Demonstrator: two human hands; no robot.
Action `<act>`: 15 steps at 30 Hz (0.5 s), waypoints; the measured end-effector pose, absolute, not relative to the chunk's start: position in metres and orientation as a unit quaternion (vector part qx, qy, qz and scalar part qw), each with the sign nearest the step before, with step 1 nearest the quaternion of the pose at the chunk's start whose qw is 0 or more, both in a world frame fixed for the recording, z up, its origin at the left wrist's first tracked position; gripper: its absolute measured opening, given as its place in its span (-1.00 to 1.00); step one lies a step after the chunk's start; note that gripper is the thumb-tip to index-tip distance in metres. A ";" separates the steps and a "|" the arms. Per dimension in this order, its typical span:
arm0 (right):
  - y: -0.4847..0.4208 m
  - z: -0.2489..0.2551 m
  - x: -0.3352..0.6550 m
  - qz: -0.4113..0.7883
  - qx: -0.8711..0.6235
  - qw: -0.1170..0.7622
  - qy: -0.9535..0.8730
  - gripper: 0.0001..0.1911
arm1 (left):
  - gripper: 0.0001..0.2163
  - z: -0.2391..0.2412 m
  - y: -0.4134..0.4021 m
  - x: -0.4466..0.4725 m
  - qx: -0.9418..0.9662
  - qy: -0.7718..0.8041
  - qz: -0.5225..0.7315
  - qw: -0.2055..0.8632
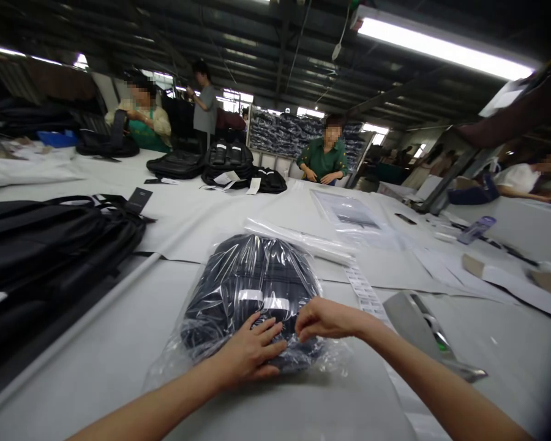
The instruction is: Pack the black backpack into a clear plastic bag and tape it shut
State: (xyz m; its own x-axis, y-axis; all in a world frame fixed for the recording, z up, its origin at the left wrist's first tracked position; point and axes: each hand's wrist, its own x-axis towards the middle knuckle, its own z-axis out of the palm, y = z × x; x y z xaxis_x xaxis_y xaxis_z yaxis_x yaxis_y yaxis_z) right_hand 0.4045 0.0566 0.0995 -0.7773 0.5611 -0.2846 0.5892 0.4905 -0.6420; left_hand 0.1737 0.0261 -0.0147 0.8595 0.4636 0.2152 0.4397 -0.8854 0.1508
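Forearms (pixel 174 397) reach to a black backpack (pixel 266 269) in glossy, crinkled plastic (pixel 337 358).

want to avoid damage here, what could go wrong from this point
The wrinkled clear plastic bag around the bulky black backpack might tear where the spread left hand rests on it. The bare right forearm, crossing over the long white printed strip, could drag it askew.

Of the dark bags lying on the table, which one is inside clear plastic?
The dark bag directly under the left hand. Shiny clear film covers it, whereas the bags at the left edge and those across the table show no film.
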 end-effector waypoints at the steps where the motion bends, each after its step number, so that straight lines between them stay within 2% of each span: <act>1: 0.064 0.094 0.400 -0.355 0.319 0.048 0.878 -0.86 | -0.55 -0.014 0.026 0.174 0.962 0.237 0.125 0.051; 8: 0.088 0.076 0.372 -0.187 0.309 0.204 0.910 -0.84 | -0.58 -0.020 0.027 0.172 0.957 0.229 0.164 0.072; 15: 0.091 0.062 0.355 -0.128 0.310 0.238 0.911 -0.84 | -0.59 -0.024 0.026 0.173 0.954 0.235 0.177 0.059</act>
